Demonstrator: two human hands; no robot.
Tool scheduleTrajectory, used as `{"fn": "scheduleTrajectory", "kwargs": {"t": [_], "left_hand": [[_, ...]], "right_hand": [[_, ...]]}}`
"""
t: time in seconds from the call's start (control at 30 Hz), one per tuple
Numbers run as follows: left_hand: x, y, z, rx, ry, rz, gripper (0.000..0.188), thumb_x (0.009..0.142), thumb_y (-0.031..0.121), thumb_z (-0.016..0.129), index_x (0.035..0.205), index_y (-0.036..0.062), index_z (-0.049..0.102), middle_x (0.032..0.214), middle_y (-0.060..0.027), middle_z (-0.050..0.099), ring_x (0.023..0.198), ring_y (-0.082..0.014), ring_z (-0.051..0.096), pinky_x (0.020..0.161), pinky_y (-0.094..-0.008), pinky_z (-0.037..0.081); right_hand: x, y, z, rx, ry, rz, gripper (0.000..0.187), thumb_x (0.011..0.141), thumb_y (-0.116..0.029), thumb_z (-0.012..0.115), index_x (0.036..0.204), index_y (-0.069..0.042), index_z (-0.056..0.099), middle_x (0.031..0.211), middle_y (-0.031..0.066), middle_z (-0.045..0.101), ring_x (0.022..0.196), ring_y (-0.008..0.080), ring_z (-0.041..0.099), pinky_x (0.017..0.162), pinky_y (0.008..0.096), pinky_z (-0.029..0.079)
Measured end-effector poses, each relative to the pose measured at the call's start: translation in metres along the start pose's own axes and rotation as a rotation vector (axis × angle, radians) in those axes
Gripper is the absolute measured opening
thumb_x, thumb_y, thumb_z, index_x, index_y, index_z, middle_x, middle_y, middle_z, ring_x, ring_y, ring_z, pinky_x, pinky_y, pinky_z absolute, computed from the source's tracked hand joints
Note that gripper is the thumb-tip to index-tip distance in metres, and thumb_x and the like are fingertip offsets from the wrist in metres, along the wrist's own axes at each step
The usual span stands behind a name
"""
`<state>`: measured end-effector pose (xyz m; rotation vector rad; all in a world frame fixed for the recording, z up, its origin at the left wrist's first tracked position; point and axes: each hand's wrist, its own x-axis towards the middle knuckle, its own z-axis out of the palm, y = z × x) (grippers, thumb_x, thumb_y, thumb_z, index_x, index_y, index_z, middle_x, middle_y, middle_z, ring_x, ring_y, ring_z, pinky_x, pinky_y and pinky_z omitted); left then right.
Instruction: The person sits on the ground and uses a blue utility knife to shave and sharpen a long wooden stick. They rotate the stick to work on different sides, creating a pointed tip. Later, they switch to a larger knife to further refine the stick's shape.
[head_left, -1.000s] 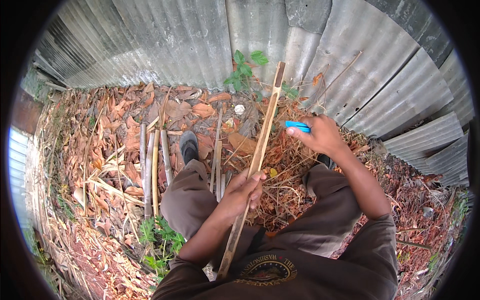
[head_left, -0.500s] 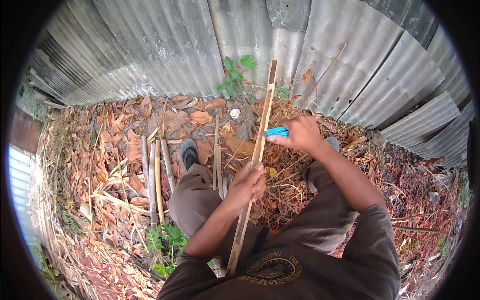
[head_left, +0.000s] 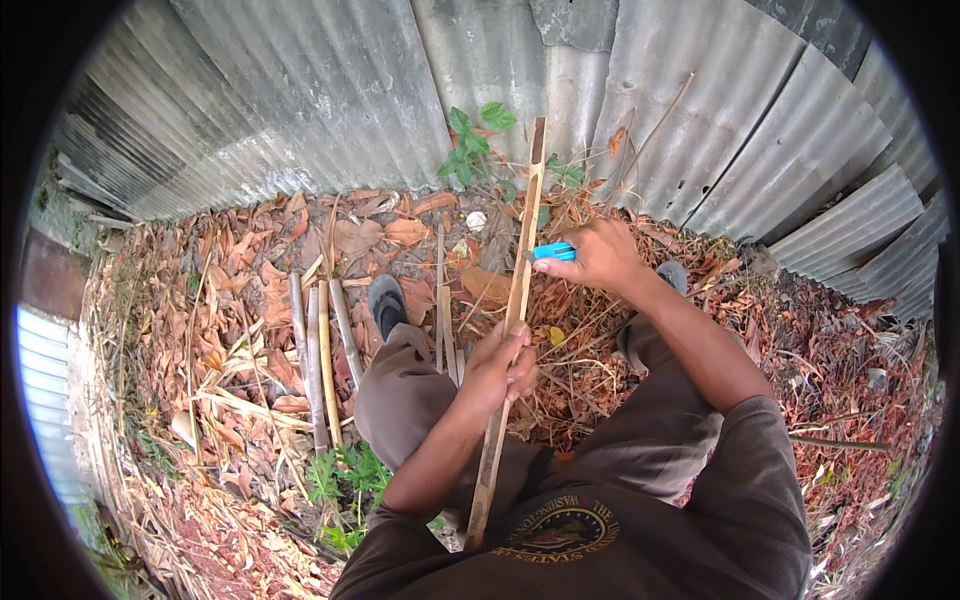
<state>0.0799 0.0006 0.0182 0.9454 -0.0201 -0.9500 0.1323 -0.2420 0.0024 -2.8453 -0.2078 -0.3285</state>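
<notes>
A long strip of split bamboo (head_left: 531, 205) runs from my lap up toward the metal wall, with hollow sections and nodes showing along its inner face. Around its middle my left hand (head_left: 497, 368) is closed, fingers wrapped about it. Farther up, at the strip's right edge, my right hand (head_left: 600, 256) grips a blue cutter knife (head_left: 556, 252). The knife's tip meets the strip or lies right beside it; the blade is too small to make out well. The strip's lower end rests against my dark shirt.
Corrugated metal sheets (head_left: 320, 100) stand across the far side. Several bamboo pieces (head_left: 325, 370) lie on dry leaves left of my left foot (head_left: 387, 305). Green plants grow by the wall (head_left: 467, 145) and at the lower left (head_left: 350, 480). A white round thing (head_left: 476, 221) lies near the wall.
The strip's upper end has shifted slightly left, and my right hand with the cutter knife is a little higher in view. Both grips are the same; the view has moved slightly.
</notes>
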Motion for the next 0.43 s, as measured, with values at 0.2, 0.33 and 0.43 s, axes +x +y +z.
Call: {"fn": "scheduleTrajectory", "kwargs": {"t": [0.2,0.33,0.43], "left_hand": [[-0.006,-0.013,0.013,0.003,-0.061,-0.074,0.017,0.103,0.026,0.038,0.095,0.0119,0.043,0.052,0.0048,0.029,0.04,-0.0079,0.03,0.045,-0.0241,0.026],[-0.001,-0.012,0.016,0.014,-0.07,-0.063,0.019,0.103,0.027,0.039,0.094,0.0115,0.042,0.054,0.0048,0.03,0.04,-0.0078,0.03,0.046,-0.0239,0.028],[0.003,-0.009,0.016,0.126,-0.121,-0.05,0.02,0.103,0.029,0.04,0.094,0.0106,0.041,0.056,0.0022,0.032,0.041,-0.009,0.034,0.045,-0.0239,0.032]], "right_hand": [[0.022,0.069,-0.009,-0.138,0.05,0.218,0.077,0.075,-0.082,0.045,0.067,-0.009,0.069,0.056,0.0135,0.061,0.056,0.0343,0.063,0.054,0.0443,0.05],[0.02,0.079,-0.002,-0.167,0.163,0.188,0.078,0.075,-0.082,0.044,0.066,-0.009,0.069,0.056,0.0144,0.061,0.058,0.0342,0.065,0.058,0.0445,0.052],[0.042,0.092,-0.024,-0.125,0.003,0.58,0.075,0.078,-0.081,0.04,0.069,-0.014,0.071,0.059,0.0131,0.065,0.063,0.0287,0.069,0.064,0.0448,0.054]]}}
